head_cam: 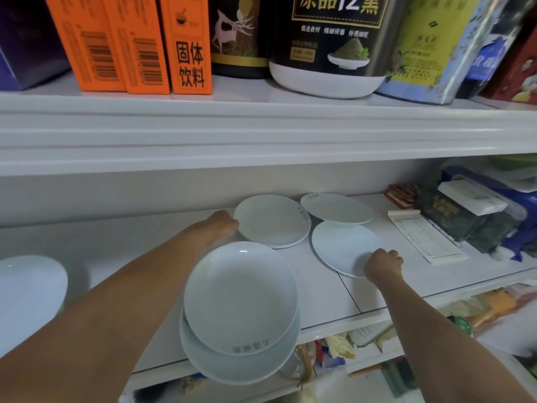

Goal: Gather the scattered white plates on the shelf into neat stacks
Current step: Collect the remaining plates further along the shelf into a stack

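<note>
Plates (241, 298): likely stiff, slick, breakable; lift by rims.
Left hand (223, 223): grips stack (273, 221) rim.
Right hand (383, 264): grips single plate (340, 245) rim.

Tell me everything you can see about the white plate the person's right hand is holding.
The plate is round, shallow, plain and glossy, pale white like glazed ceramic. It lies face up, about flat, on the white shelf. The right hand grips its near rim with curled fingers; its far rim meets another plate.
</note>
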